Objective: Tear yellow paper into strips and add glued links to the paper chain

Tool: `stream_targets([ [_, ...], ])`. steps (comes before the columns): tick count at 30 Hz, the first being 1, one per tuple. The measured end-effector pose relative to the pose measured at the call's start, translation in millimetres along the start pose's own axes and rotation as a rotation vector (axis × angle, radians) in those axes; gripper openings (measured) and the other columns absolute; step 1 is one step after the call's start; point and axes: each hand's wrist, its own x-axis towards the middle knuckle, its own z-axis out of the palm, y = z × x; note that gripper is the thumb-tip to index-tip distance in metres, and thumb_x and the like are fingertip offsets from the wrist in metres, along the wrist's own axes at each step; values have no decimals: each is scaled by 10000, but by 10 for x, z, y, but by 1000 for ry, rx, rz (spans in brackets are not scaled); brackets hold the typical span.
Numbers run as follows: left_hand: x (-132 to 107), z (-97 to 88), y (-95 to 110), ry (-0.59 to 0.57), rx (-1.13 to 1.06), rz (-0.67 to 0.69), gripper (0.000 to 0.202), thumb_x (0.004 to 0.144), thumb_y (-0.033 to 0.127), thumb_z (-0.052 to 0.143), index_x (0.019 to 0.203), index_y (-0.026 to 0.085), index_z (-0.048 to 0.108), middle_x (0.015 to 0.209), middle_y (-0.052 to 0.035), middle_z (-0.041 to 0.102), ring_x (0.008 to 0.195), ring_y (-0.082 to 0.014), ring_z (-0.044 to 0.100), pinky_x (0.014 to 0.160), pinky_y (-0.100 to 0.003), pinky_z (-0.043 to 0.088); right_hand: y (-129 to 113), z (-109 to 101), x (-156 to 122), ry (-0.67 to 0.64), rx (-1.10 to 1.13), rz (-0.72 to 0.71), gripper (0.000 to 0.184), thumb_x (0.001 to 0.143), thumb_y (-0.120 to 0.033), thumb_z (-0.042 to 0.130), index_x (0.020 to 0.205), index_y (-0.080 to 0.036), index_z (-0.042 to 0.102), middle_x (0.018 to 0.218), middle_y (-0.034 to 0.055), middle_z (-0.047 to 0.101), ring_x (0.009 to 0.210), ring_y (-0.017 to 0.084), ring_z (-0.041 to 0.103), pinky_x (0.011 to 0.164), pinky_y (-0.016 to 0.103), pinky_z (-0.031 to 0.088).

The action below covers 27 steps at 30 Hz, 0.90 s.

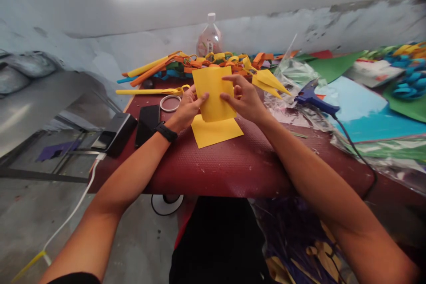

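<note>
Both hands hold a yellow paper sheet [213, 91] upright above the dark red table [233, 164]. My left hand [186, 108] pinches its left edge with the thumb on the front. My right hand [244, 97] grips the right edge, fingers curled around it. A second yellow paper sheet [216, 132] lies flat on the table just under the held one. A black band sits on my left wrist.
A blue glue gun [314, 97] with its cord lies at the right. A paper chain pile [216, 62], a plastic bottle [209, 37], a tape ring [169, 103], a phone [148, 124] and a power bank [116, 133] surround the work spot. Coloured sheets [366, 111] cover the right side.
</note>
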Motion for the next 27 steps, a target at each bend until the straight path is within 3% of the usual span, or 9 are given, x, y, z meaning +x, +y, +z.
stream_targets([
  [4,0,-28,-17,-49,-37,18,532,923,536,891,1325,272,665,1260,-82,813,1190,-297,790,946,-447,701,91,-14,68,9,82,59,792,839,-712,892,1476,-342,601,1078,65,719,914,252,703,765,388,642],
  [9,45,-53,86,-3,-32,12,466,1050,651,689,1239,226,701,1190,-100,810,1205,-301,789,946,-425,680,29,-151,78,-14,157,90,486,949,-607,827,1322,-324,695,1005,60,730,947,264,711,823,424,645],
  [13,111,-175,214,151,-49,99,517,1071,724,597,1176,223,670,1209,-95,804,1153,-264,799,937,-382,657,-17,-220,36,-273,170,24,366,988,-599,768,1186,-292,790,1032,66,763,939,247,695,846,429,619],
  [15,126,-228,208,146,16,80,507,1048,718,646,1133,219,660,1174,-93,807,1071,-244,804,906,-363,644,0,-172,20,-435,109,-36,346,982,-592,764,1126,-284,828,1014,69,771,909,243,684,830,428,598],
  [17,126,-249,141,59,156,71,443,1022,641,736,1082,207,664,1105,-93,808,982,-221,793,876,-347,621,31,-100,16,-504,5,-124,296,975,-546,773,1078,-280,850,991,74,766,894,248,676,850,444,582],
  [19,117,-250,47,-84,353,108,349,981,502,827,1039,193,677,1038,-93,798,927,-207,767,859,-338,595,62,-61,26,-423,-123,-208,221,970,-480,784,1038,-282,855,985,80,756,926,266,674,930,487,567],
  [22,92,-253,-45,-270,671,197,330,864,363,919,1039,183,705,1013,-98,779,935,-227,734,877,-353,564,60,-119,60,-121,-247,-248,178,997,-454,768,1020,-293,841,1003,85,745,982,287,680,1004,523,554],
  [25,47,-266,-40,-401,986,266,517,800,456,954,1178,185,727,1157,-124,768,1084,-297,698,1000,-424,534,-121,-214,67,114,-217,-297,263,1042,-532,718,997,-291,811,896,64,725,845,251,673,885,467,590],
  [27,7,-266,-17,-461,1176,285,677,786,563,949,1292,181,713,1295,-150,727,1221,-363,635,1081,-489,497,-399,-220,-10,213,-150,-444,276,1048,-541,717,956,-291,790,793,40,702,723,221,638,770,427,586],
])
